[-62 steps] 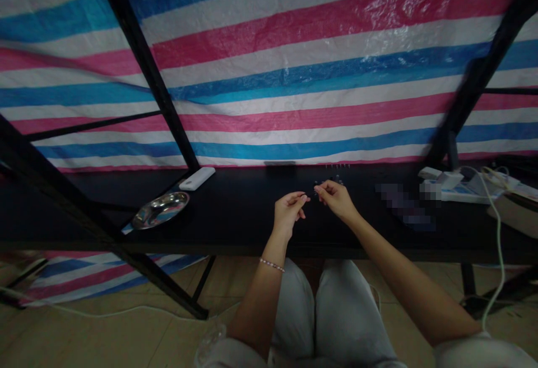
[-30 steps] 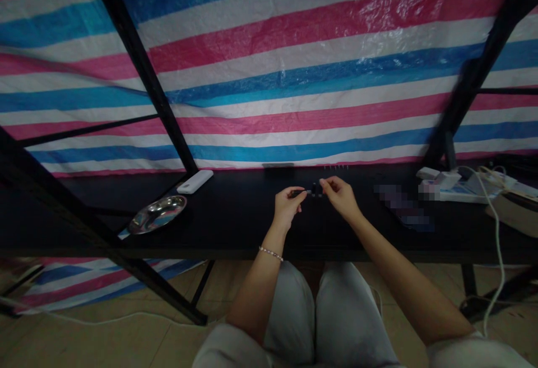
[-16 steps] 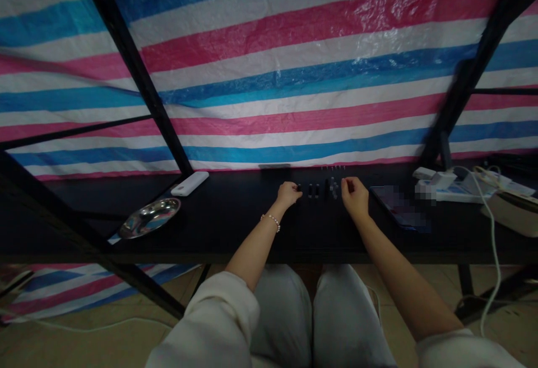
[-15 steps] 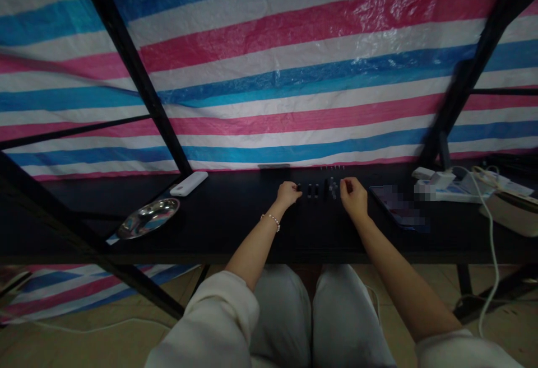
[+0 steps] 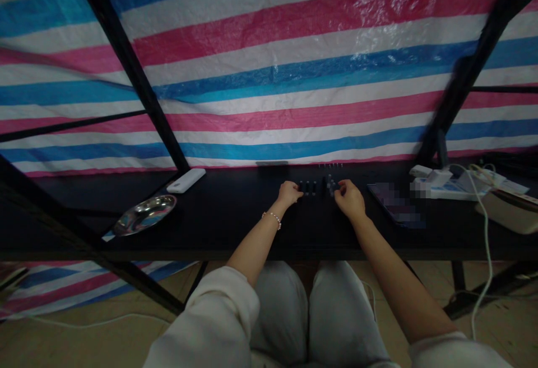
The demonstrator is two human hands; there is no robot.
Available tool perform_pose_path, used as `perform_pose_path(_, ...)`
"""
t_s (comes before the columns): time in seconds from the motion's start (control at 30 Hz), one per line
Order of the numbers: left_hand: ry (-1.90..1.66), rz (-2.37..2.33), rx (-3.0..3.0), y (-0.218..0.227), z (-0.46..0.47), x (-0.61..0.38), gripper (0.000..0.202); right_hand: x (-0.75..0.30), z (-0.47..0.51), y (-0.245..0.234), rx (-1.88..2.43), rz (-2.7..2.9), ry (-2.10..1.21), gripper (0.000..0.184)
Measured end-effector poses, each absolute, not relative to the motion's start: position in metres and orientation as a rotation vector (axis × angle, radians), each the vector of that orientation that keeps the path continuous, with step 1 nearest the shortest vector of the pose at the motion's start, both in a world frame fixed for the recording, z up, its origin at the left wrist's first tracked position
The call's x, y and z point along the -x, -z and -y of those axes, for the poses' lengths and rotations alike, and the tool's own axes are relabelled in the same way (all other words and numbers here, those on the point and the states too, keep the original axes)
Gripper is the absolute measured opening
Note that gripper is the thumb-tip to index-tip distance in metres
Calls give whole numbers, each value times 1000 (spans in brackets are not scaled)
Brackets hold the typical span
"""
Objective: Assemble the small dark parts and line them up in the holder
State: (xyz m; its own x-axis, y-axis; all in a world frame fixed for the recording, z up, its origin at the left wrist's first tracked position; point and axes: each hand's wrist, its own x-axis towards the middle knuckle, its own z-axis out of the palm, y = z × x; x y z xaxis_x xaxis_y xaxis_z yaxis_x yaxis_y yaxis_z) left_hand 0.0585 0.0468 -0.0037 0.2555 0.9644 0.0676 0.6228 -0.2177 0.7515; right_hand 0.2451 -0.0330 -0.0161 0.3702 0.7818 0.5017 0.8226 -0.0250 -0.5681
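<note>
On the black tabletop, several small dark cylindrical pieces [image 5: 314,188] stand in a short row in front of me. My left hand [image 5: 289,193], with a beaded bracelet at the wrist, pinches the leftmost dark piece [image 5: 301,187] at the row's left end. To the right of the row is a loose cluster of small grey pieces [image 5: 330,182]. My right hand [image 5: 351,198] reaches that cluster from the right with fingers curled and thumb close to the fingertip. Whatever sits between the right fingers is too small to make out.
A shiny metal dish [image 5: 145,215] and a white oblong device [image 5: 186,181] lie at left. At right are a phone [image 5: 393,203], a white power strip [image 5: 449,189] with cables, and a beige container [image 5: 508,211]. Small thin bits [image 5: 330,165] line the back edge. Black frame posts [image 5: 134,71] rise at both sides.
My left hand has brought its dark piece rightward, closer to the other pieces in the row. My right hand has shifted left to the grey cluster. The view has tilted slightly.
</note>
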Motion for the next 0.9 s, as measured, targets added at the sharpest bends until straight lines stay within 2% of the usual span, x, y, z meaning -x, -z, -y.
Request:
perform_pose_path(0.17,-637,-1467,-1908,2,-48,-56,9,-244,33,16,1884,1447,-27,30)
perform_pose_path(0.33,-541,-1560,-1960,-15,-34,-43,16,-243,32,18,1960,1536,-72,30)
perform_pose_path(0.4,-489,-1509,-2082,-25,-23,-40,9,-243,32,18,1982,1543,-62,28)
perform_pose_path(0.57,-530,-1163,-2443,-40,9,-54,13,-241,31,16,2016,1510,-19,30)
perform_pose_path(0.7,-605,-1112,-2629,-36,26,-80,31,-239,30,15,2039,1524,-19,29)
perform_pose_path(0.9,-415,-1340,-2591,-26,26,-109,48,-237,32,11,2056,1559,-61,23)
